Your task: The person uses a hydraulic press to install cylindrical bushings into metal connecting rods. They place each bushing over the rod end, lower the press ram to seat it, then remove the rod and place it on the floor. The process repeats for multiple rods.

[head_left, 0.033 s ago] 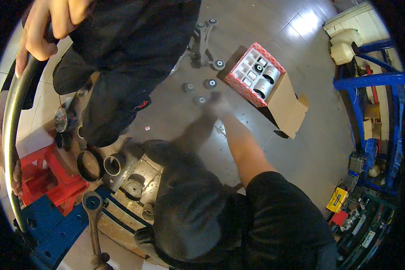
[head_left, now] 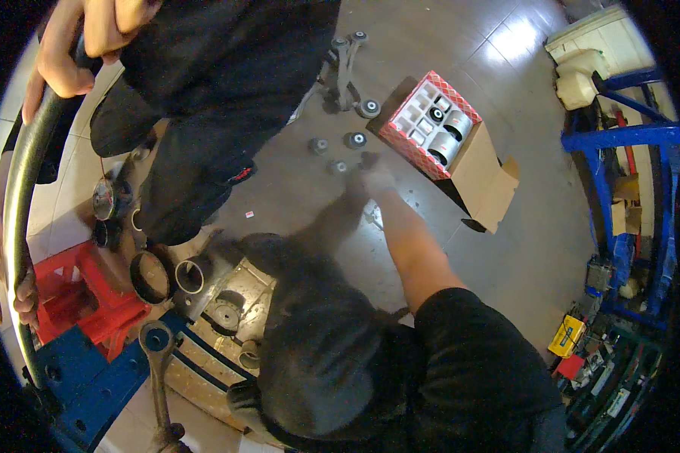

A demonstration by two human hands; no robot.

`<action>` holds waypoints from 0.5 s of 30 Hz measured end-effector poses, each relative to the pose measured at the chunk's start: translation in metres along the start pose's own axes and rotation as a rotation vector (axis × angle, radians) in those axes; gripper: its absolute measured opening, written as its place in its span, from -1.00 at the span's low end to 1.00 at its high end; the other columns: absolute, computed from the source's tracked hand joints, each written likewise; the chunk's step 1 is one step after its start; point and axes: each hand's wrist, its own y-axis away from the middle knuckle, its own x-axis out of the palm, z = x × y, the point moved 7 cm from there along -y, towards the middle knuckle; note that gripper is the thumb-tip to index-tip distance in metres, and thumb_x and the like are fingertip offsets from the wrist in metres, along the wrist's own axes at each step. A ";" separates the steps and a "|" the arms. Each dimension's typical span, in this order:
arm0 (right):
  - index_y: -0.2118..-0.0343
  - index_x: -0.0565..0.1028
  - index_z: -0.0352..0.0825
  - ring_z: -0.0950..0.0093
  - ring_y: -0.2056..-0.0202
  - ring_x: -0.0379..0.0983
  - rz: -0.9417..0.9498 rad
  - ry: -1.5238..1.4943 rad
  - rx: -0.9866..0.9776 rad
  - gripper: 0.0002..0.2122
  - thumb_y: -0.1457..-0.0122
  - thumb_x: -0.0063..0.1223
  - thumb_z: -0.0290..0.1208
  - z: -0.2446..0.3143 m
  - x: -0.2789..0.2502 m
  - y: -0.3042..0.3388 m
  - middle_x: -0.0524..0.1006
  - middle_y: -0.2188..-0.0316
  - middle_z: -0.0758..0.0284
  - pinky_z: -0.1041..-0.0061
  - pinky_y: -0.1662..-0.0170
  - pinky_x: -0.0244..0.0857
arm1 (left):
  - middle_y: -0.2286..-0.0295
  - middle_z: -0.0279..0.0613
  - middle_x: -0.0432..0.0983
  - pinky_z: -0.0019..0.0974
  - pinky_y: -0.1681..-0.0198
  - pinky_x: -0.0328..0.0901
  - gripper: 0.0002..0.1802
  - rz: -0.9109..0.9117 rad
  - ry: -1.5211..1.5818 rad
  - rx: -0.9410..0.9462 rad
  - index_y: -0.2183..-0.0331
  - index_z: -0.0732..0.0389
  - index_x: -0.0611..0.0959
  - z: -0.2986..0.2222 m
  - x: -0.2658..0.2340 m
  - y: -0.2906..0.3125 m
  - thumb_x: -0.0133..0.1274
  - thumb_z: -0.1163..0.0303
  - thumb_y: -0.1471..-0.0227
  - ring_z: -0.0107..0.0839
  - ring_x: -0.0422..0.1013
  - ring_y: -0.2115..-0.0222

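My right arm stretches over the grey floor, and its hand [head_left: 375, 180] is low and smeared by motion. A small dark shape shows at its fingertips, too blurred to name. Just left of the hand, three small round bushings [head_left: 355, 140] sit on the floor. Beyond them lies a metal suspension arm [head_left: 346, 72] with round ends. To the hand's right stands an open red-and-white patterned box [head_left: 405, 142] with its cardboard lid [head_left: 485, 177] folded back. Silver cylinders [head_left: 443, 146] and a smaller dark-centred bushing [head_left: 436, 115] rest in its pale insert. My left hand is out of view.
A co-worker in dark clothes stands upper left, hands [head_left: 64, 72] on a long metal bar [head_left: 24, 174]. Nearby are a red stool [head_left: 91, 302], metal rings [head_left: 190, 277], a blue steel plate [head_left: 91, 385] and a ring-ended wrench [head_left: 157, 362]. Blue shelving [head_left: 619, 137] lines the right.
My right hand has shifted slightly right, away from the loose bushings. The bushings and the box stay where they were.
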 end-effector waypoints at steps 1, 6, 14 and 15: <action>-0.13 0.37 -0.20 0.08 -0.09 0.41 -0.051 -0.022 0.076 -0.42 -0.03 0.19 -0.15 -0.003 -0.010 0.002 0.47 -0.05 0.03 0.21 -0.15 0.30 | 0.32 0.26 0.54 0.00 0.24 0.44 -0.72 -0.001 -0.003 -0.002 0.29 0.27 0.49 0.001 -0.002 0.001 0.00 0.21 -0.22 0.03 0.51 0.35; -0.22 0.31 -0.19 0.05 -0.10 0.37 -0.137 0.054 -0.103 -0.36 -0.02 0.21 -0.25 0.043 -0.040 0.002 0.44 -0.04 0.03 0.14 -0.13 0.28 | 0.32 0.26 0.54 0.01 0.24 0.44 -0.72 -0.005 -0.012 -0.029 0.28 0.27 0.48 0.007 -0.012 0.007 0.00 0.22 -0.22 0.05 0.51 0.35; -0.11 0.44 -0.19 0.15 -0.07 0.44 0.067 0.005 -0.131 -0.50 -0.07 0.19 -0.23 0.045 -0.008 -0.051 0.50 -0.05 0.11 0.26 -0.13 0.31 | 0.33 0.27 0.54 0.02 0.24 0.45 -0.72 -0.015 0.007 -0.045 0.27 0.27 0.48 0.009 -0.019 0.019 0.01 0.22 -0.23 0.07 0.51 0.35; -0.08 0.46 -0.20 0.18 -0.06 0.46 0.035 -0.176 -0.115 -0.51 -0.08 0.18 -0.18 0.036 -0.012 -0.043 0.52 -0.01 0.13 0.27 -0.12 0.31 | 0.33 0.27 0.54 0.02 0.24 0.45 -0.72 -0.017 0.012 -0.045 0.26 0.27 0.48 0.010 -0.019 0.020 0.01 0.22 -0.23 0.07 0.51 0.35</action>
